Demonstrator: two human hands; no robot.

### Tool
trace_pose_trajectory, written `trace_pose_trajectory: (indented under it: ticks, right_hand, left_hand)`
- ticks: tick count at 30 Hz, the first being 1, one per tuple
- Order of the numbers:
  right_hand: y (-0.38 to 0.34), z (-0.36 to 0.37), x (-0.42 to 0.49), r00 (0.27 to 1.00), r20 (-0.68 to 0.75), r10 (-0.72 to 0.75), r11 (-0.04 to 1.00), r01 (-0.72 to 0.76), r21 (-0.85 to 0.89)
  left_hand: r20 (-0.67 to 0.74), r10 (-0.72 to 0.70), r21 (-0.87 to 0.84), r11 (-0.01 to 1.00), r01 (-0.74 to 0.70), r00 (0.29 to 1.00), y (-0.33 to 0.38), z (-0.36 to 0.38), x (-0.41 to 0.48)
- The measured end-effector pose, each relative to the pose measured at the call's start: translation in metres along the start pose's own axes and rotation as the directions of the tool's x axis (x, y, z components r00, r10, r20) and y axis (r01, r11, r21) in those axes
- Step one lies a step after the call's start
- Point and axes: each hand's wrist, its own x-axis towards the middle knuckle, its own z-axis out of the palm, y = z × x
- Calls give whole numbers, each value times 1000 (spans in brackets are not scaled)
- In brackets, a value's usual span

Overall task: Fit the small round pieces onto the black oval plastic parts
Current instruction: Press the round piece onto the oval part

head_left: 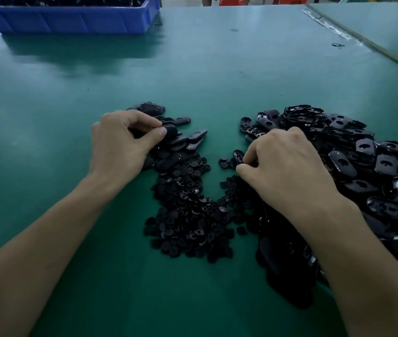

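Green surface (217, 69), one blue bin (71, 21) behind; countless round pieces (188, 215) between two hands: left hand (117, 144) pinches one oval part (170, 132), right hand (288, 171) grip unclear.

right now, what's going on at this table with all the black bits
A person works at a green table. The left hand pinches a black oval part from the stack on the left. The right hand curls its fingers among the small round pieces; what they hold is hidden. A heap of oval parts lies on the right.
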Motion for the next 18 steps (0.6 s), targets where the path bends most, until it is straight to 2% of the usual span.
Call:
trace_pose_trajectory:
  ticks: [3, 7, 12, 15, 18]
  right_hand:
    - [-1, -1, 1, 999, 23, 23, 1000, -23, 3]
    - [-1, 0, 2, 999, 18, 30, 999, -30, 15]
    - [4, 5, 6, 991, -135, 7, 998, 2, 64]
    - [5, 5, 5, 972, -232, -28, 971, 82, 225]
    - [3, 3, 3, 981, -178, -71, 861, 150, 485]
  left_hand:
    - [-15, 27, 93, 995, -25, 1000, -2, 0, 0]
    - [-18, -1, 97, 995, 3, 1000, -2, 1, 0]
    - [38, 5, -93, 996, -1, 999, 10, 5, 0]
    - [174, 19, -222, 975, 20, 985, 24, 7, -5]
    - [316, 17, -371, 923, 107, 949, 37, 6, -12]
